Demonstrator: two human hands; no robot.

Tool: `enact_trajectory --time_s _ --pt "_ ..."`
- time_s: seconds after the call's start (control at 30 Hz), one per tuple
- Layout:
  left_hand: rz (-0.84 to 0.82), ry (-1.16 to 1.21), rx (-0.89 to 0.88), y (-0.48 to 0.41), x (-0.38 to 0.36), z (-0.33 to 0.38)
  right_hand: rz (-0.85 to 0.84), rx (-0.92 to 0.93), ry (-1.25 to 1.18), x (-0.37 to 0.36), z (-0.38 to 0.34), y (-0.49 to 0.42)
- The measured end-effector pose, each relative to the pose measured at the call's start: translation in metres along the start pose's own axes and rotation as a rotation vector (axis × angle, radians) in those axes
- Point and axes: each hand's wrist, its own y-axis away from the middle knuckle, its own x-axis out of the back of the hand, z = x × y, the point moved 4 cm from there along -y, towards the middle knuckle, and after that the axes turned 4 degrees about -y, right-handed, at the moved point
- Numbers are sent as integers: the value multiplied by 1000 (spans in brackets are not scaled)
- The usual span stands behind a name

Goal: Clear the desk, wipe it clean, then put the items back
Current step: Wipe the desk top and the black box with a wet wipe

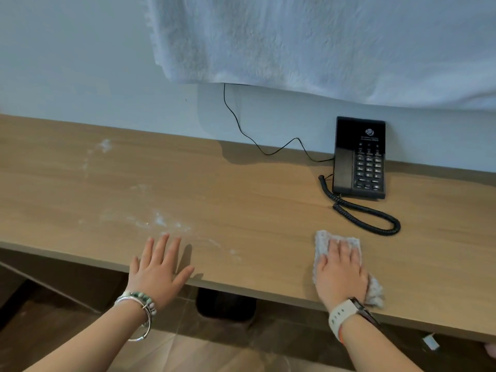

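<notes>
The right hand (341, 267) lies flat, fingers straight, pressing a pale grey crumpled cloth (326, 241) onto the light brown wooden table (241, 205) near its front edge. The left hand (158, 267) rests open on the table beside white powdery smears (161, 221). A black corded telephone (359, 157) sits by the wall

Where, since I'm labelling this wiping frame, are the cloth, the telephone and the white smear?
cloth (323, 240): head view, on its bare far-left corner.
telephone (369, 167): head view, on the keypad.
white smear (160, 220): head view, on its densest patch.
</notes>
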Motion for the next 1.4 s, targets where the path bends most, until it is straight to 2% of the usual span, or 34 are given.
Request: enact_trajectory --time_s 0.07,0.2,0.27,0.33,0.43,0.5,0.53,0.6,0.67,0.73,0.8,0.87,0.93,1.0,1.03,1.1,1.17,1.2,1.27,1.37,1.4 --pt "-4 -8 56 0 -1 -13 -35 118 -42 -11 -40 16" --pt "-10 2 83 -5 4 -39 -163 547 -59 -42 -129 64" --pt "-12 8 87 -11 7 -51 -199 596 -28 -44 -138 57" --pt "-11 6 91 -17 10 -64 -121 499 20 -36 -120 32" --pt "-21 28 110 -30 14 -84 -33 140 12 -20 -78 1" --pt "-59 30 119 -39 15 -98 -34 11 -27 -21 -84 4" --pt "-78 30 124 -43 14 -105 -16 35 -34 -24 -101 12" --pt "-91 31 144 -50 14 -116 -21 221 -57 -38 -149 36" --pt "-109 20 154 -57 14 -126 -129 465 -67 -57 -193 63" --pt "-140 -4 145 -62 14 -131 -247 566 -42 -68 -209 68" --pt "-173 -33 122 -65 13 -134 -209 545 -13 -60 -196 44" --pt "-223 -51 98 -67 13 -134 -138 372 77 -47 -167 12" --pt "-268 -64 87 -67 13 -134 -107 153 55 -37 -151 -4" --pt "-308 -78 81 -69 14 -135 -72 105 31 -42 -170 1" --pt "-326 -85 77 -69 14 -135 -29 185 8 -51 -190 12" --pt "-356 -95 72 -70 14 -136 -13 457 -44 -67 -236 43" --pt "-373 -98 67 -71 14 -137 -185 660 -53 -84 -259 65" --pt "-375 -98 62 -71 15 -137 -232 660 -36 -84 -257 62" --pt "-380 -95 58 -71 15 -138 -135 581 36 -70 -233 33" --pt "-386 -86 51 -72 16 -138 -85 190 34 -50 -193 -15" --pt "-389 -80 51 -73 15 -138 -89 114 14 -48 -192 -21"
